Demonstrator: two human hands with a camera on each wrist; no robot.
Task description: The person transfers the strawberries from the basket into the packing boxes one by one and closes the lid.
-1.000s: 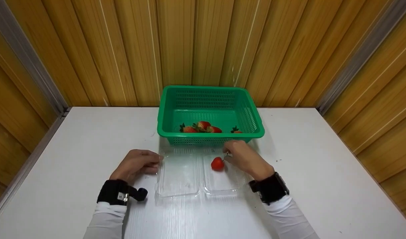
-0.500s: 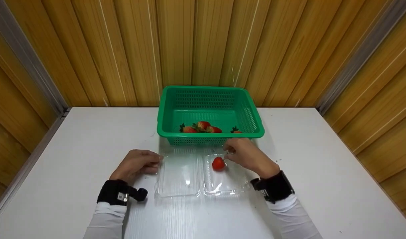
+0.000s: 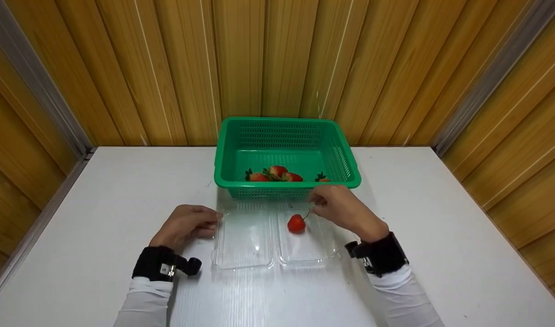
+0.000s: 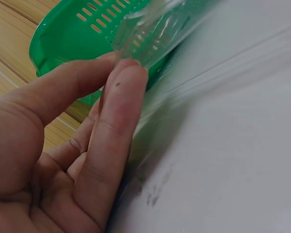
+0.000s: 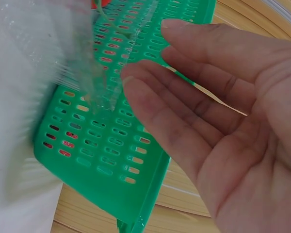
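In the head view, a clear plastic clamshell box [image 3: 243, 245] lies unfolded on the white table. My left hand [image 3: 189, 225] pinches its left rim between thumb and finger, seen close in the left wrist view. A red strawberry [image 3: 296, 224] with a thin green stem sits in the box's right half. Just behind the stem is my right hand [image 3: 343, 211]. The right wrist view shows the thumb and fingers [image 5: 160, 111] parted, with nothing held; the stem [image 5: 109, 22] stands free of them.
A green slotted basket [image 3: 286, 185] stands directly behind the box, with several strawberries [image 3: 277, 171] near its front wall. A wood-patterned panel wall [image 3: 241, 59] rises behind the table [image 3: 136, 181]. More panels close both sides.
My right hand has shifted slightly right and back, away from the strawberry, and its fingers have let go of the stem. The left hand stays at the box's rim.
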